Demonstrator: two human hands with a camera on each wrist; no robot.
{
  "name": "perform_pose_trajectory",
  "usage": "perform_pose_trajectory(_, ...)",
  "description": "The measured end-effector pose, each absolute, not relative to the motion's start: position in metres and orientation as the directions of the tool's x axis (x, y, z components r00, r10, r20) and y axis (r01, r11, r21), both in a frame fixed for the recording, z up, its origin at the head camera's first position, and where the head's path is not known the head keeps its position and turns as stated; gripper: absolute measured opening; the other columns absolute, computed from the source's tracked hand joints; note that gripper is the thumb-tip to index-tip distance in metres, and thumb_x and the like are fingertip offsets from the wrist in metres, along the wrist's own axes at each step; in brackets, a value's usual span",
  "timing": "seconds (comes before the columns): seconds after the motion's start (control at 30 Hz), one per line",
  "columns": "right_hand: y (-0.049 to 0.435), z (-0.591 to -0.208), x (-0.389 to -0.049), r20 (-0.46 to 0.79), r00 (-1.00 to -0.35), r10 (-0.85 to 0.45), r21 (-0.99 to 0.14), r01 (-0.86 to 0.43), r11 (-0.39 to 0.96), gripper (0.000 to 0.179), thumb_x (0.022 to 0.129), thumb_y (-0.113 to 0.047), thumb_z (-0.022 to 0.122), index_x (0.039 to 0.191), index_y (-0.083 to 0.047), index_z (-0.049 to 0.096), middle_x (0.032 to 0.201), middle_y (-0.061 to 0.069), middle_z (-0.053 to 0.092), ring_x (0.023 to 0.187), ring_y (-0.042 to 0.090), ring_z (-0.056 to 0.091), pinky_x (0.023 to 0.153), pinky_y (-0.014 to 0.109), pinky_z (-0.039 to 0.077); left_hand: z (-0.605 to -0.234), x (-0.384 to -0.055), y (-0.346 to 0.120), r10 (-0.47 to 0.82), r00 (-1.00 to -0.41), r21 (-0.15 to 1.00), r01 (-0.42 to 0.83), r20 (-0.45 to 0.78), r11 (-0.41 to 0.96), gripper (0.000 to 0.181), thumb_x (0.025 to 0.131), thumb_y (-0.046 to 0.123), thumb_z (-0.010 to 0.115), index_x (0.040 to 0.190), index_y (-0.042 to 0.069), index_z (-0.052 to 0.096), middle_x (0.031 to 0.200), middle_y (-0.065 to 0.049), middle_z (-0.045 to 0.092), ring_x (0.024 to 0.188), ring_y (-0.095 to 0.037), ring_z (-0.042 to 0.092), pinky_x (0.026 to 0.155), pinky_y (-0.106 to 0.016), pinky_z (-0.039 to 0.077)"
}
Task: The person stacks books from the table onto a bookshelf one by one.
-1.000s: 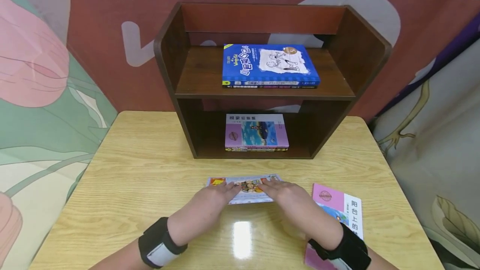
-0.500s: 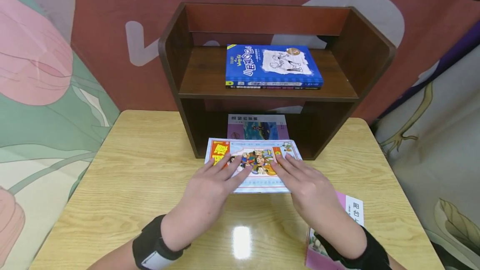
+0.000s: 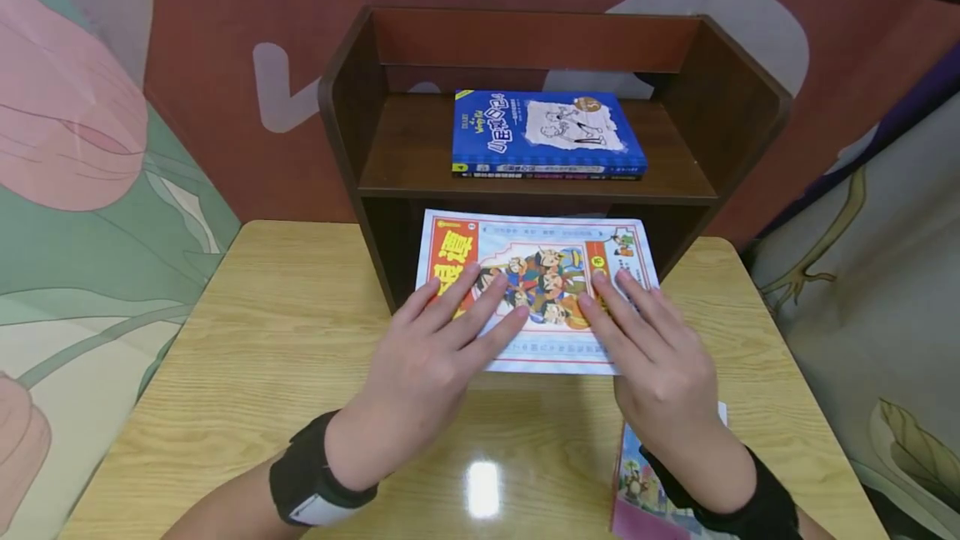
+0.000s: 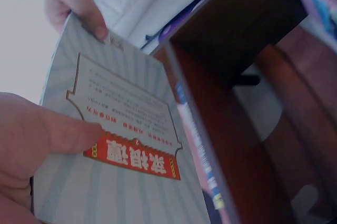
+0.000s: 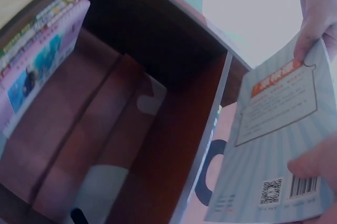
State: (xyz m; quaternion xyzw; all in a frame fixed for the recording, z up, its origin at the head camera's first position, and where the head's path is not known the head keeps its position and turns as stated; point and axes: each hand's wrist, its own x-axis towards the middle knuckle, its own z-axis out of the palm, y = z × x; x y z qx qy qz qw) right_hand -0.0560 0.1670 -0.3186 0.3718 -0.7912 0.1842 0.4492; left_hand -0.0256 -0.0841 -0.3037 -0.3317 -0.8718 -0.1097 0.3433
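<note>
Both hands hold a light blue book [image 3: 540, 348] with a red-and-yellow title and cartoon figures on its cover, raised in front of the lower shelf. My left hand [image 3: 423, 369] pinches its left side, fingers spread over the cover; the left wrist view shows the thumb [image 4: 76, 137] pressed on the back cover [image 4: 126, 103]. On the book's right side, my right hand [image 3: 667, 365] grips likewise, its thumb [image 5: 310, 163] underneath beside the barcode in the right wrist view. A pink-edged book [image 3: 645, 515] lies on the table, partly hidden under the right forearm.
A dark brown two-tier bookshelf [image 3: 345, 107] stands at the back of the wooden table [image 3: 247, 357]. Blue-covered books [image 3: 547, 127] lie stacked on its upper shelf. Pink books [image 5: 47, 50] sit in the lower compartment, hidden in the head view by the held book.
The hands have lifted the light blue book from the table, up and toward the shelf. It now covers the lower compartment's books in the head view.
</note>
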Motion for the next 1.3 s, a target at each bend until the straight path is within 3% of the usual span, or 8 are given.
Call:
perform_pose_trajectory(0.27, 0.168, -0.305, -0.077, 0.888, -0.229, -0.399, 0.098, -0.753, 0.650, 0.028, 0.106, -0.008, 0.052, 0.124, -0.001, 0.072, 0.128, 0.017, 0.067, 0.118, 0.041, 0.063, 0.109, 0.051, 0.042, -0.292, -0.043, -0.083, 0.495, -0.497, -0.075, 0.648, 0.713, 0.758, 0.054, 0.085, 0.011, 0.084, 0.136, 0.017, 0.068, 0.142, -0.007, 0.059, 0.141, -0.028, 0.044, 0.103, -0.050, 0.047)
perform_pose_trajectory(0.43, 0.170, -0.301, -0.095, 0.900, -0.224, -0.374, 0.101, -0.727, 0.679, 0.029, 0.104, -0.014, 0.056, 0.124, -0.002, 0.072, 0.129, 0.016, 0.066, 0.122, 0.038, 0.061, 0.107, 0.052, 0.044, -0.288, -0.064, -0.081, 0.501, -0.432, -0.120, 0.656, 0.750, 0.745, 0.053, 0.088, 0.010, 0.081, 0.138, 0.017, 0.066, 0.145, -0.007, 0.057, 0.143, -0.027, 0.040, 0.103, -0.049, 0.046)
perform_pose_trajectory(0.53, 0.170, -0.298, -0.104, 0.902, -0.237, -0.360, 0.089, -0.715, 0.693, 0.027, 0.101, -0.010, 0.061, 0.125, -0.003, 0.072, 0.131, 0.014, 0.066, 0.125, 0.036, 0.060, 0.106, 0.054, 0.044, -0.286, -0.077, -0.081, 0.500, -0.389, -0.148, 0.656, 0.773, 0.740, 0.052, 0.089, 0.007, 0.079, 0.139, 0.016, 0.066, 0.145, -0.008, 0.057, 0.142, -0.027, 0.042, 0.103, -0.047, 0.047)
perform_pose_trajectory(0.63, 0.170, -0.296, -0.114, 0.898, -0.238, -0.370, 0.097, -0.714, 0.694, 0.031, 0.096, -0.002, 0.066, 0.127, -0.003, 0.072, 0.132, 0.014, 0.065, 0.126, 0.035, 0.059, 0.106, 0.054, 0.044, -0.285, -0.088, -0.080, 0.499, -0.384, -0.162, 0.644, 0.777, 0.748, 0.050, 0.091, 0.007, 0.077, 0.139, 0.017, 0.066, 0.145, -0.007, 0.057, 0.141, -0.027, 0.044, 0.103, -0.047, 0.047)
perform_pose_trajectory(0.77, 0.173, -0.296, -0.128, 0.882, -0.235, -0.408, 0.129, -0.713, 0.690, 0.037, 0.092, 0.003, 0.069, 0.129, -0.003, 0.070, 0.133, 0.014, 0.064, 0.128, 0.035, 0.057, 0.105, 0.055, 0.045, -0.286, -0.099, -0.079, 0.504, -0.427, -0.155, 0.628, 0.751, 0.762, 0.051, 0.091, 0.010, 0.077, 0.140, 0.018, 0.065, 0.145, -0.008, 0.056, 0.141, -0.027, 0.044, 0.107, -0.047, 0.044)
perform_pose_trajectory(1.03, 0.180, -0.295, -0.142, 0.799, -0.330, -0.503, 0.136, -0.715, 0.686, 0.047, 0.092, 0.005, 0.070, 0.137, -0.003, 0.064, 0.139, 0.015, 0.059, 0.133, 0.035, 0.053, 0.106, 0.055, 0.044, -0.292, -0.113, -0.079, 0.505, -0.507, -0.128, 0.606, 0.698, 0.785, 0.058, 0.087, 0.014, 0.082, 0.142, 0.019, 0.063, 0.145, -0.007, 0.056, 0.141, -0.027, 0.044, 0.109, -0.047, 0.041)
perform_pose_trajectory(1.17, 0.180, -0.290, -0.145, 0.768, -0.405, -0.496, 0.062, -0.724, 0.687, 0.044, 0.091, 0.007, 0.069, 0.134, -0.004, 0.067, 0.139, 0.013, 0.061, 0.131, 0.035, 0.054, 0.107, 0.054, 0.043, -0.288, -0.116, -0.083, 0.494, -0.512, -0.103, 0.614, 0.703, 0.783, 0.054, 0.087, 0.011, 0.082, 0.138, 0.016, 0.066, 0.139, -0.007, 0.061, 0.134, -0.026, 0.052, 0.107, -0.044, 0.045)
perform_pose_trajectory(1.3, 0.184, -0.282, -0.146, 0.736, -0.486, -0.471, -0.052, -0.734, 0.677, 0.042, 0.092, 0.006, 0.063, 0.133, -0.005, 0.068, 0.137, 0.011, 0.063, 0.131, 0.033, 0.055, 0.110, 0.052, 0.039, -0.280, -0.119, -0.088, 0.462, -0.521, 0.005, 0.667, 0.717, 0.745, 0.046, 0.085, 0.011, 0.084, 0.129, 0.007, 0.072, 0.133, -0.010, 0.066, 0.127, -0.024, 0.060, 0.106, -0.040, 0.046)
